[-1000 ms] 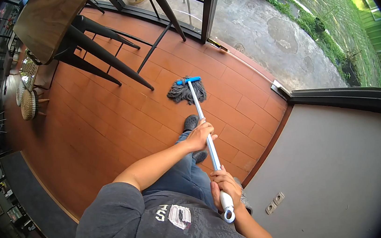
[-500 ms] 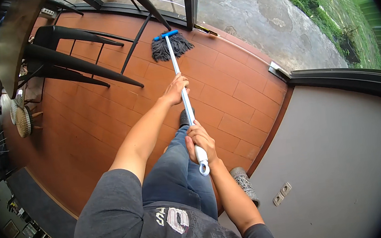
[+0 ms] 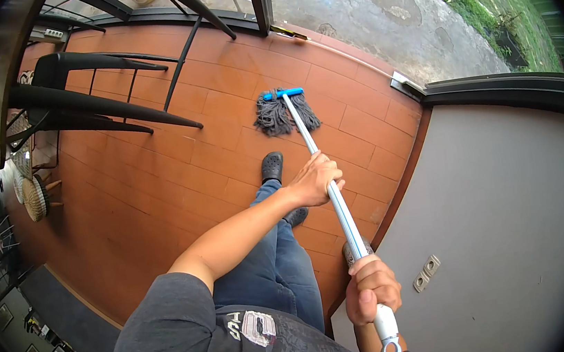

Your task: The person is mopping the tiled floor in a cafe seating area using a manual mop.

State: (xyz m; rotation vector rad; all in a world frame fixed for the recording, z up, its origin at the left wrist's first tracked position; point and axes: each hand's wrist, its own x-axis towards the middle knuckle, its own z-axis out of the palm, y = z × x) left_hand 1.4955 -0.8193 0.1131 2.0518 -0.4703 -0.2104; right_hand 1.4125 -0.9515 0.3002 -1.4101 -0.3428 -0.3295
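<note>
Both hands are closed around the pole of a mop (image 3: 348, 221). The mop has a white and pale blue pole, a bright blue head bar and dark grey strands. Its strands lie on the reddish-brown tiled floor (image 3: 220, 124) ahead of my feet. My left hand (image 3: 317, 179) wraps the pole about midway up. Nearer me, my right hand (image 3: 374, 286) grips just above the white end piece, which has a hanging ring. The pole slants from my lower right up to the mop head.
A black-legged stool (image 3: 103, 102) and a table (image 3: 2, 96) stand at the left. A glass door frame (image 3: 261, 1) and a metal floor track (image 3: 352, 57) border concrete outside. On the right is a grey wall (image 3: 500, 200) with sockets (image 3: 426, 273); a patterned cylindrical object stands partly hidden behind the pole.
The mop head has come back toward me and to the right, away from the door frame. My right hand has moved down and right, my left hand down and right too.
</note>
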